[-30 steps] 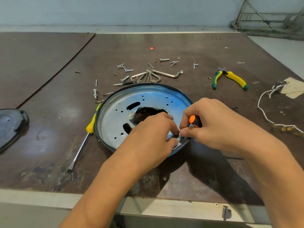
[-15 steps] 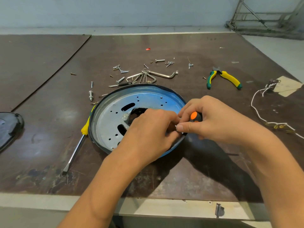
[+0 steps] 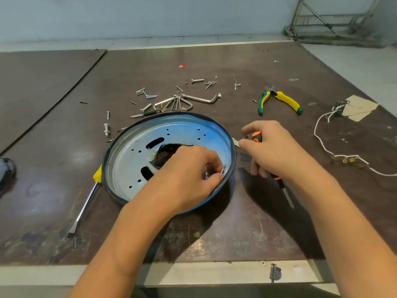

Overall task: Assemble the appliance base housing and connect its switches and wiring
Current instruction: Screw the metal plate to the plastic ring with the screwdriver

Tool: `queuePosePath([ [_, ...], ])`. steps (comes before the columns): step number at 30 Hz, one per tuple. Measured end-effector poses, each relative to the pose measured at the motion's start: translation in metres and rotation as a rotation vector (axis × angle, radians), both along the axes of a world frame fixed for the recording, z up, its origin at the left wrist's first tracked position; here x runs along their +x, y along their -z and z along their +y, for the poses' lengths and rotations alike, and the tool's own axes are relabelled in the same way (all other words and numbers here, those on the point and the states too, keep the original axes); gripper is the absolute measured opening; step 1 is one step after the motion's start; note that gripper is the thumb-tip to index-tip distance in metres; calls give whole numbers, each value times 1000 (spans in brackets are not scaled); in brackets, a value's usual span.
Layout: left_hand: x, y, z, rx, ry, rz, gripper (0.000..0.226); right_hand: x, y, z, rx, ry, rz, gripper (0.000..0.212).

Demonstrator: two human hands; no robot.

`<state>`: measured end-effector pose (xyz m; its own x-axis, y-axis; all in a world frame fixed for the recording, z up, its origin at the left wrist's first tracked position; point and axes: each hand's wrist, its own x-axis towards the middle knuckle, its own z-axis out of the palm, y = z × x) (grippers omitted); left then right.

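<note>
The round metal base housing (image 3: 133, 160), blue-tinted inside with a dark rim, slots and small holes, lies on the brown table. My left hand (image 3: 189, 173) reaches into its right side, fingers pinched on a small metal part near the rim; the part is mostly hidden. My right hand (image 3: 270, 151) hovers just right of the housing, shut on an orange-and-black screwdriver (image 3: 256, 137) whose shaft (image 3: 287, 195) points toward me. White wiring (image 3: 322, 145) with brass terminals lies at the far right.
Loose screws and bolts (image 3: 148, 96) and hex keys (image 3: 193, 100) lie behind the housing. Green-yellow pliers (image 3: 279, 100) sit back right. A yellow-handled screwdriver (image 3: 86, 203) lies left of the housing. A dark cover (image 3: 5, 171) is at the left edge. The table's front edge (image 3: 193, 274) is close.
My right hand has pulled away from the housing rim to the right with the screwdriver. My left hand stays inside the housing on the small part.
</note>
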<state>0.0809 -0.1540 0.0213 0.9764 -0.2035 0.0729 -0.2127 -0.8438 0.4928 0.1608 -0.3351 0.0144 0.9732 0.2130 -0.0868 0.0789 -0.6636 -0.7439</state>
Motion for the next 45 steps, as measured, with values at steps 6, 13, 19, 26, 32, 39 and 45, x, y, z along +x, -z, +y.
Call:
queuePosePath([
  [6, 3, 0, 1, 15, -13, 46, 4, -2, 11, 3, 260, -2, 232, 30],
  [13, 5, -6, 1, 68, 5, 59, 10, 1, 24, 7, 293, -5, 210, 41],
  [19, 5, -6, -2, 142, 37, 41, 8, 5, 28, 0, 238, -31, 155, 57],
  [26, -1, -10, 1, 176, 53, 52, 11, 3, 22, -2, 257, -81, 223, 49],
  [32, -4, -16, 3, 198, 67, 45, 13, 1, 18, -2, 206, -123, 226, 37],
  [39, -4, -13, 1, 200, 54, 26, 14, 0, 15, -1, 297, -81, 270, 27],
  [45, -4, -13, 8, 111, 95, 114, 17, -5, 11, -1, 443, -76, 362, 36],
])
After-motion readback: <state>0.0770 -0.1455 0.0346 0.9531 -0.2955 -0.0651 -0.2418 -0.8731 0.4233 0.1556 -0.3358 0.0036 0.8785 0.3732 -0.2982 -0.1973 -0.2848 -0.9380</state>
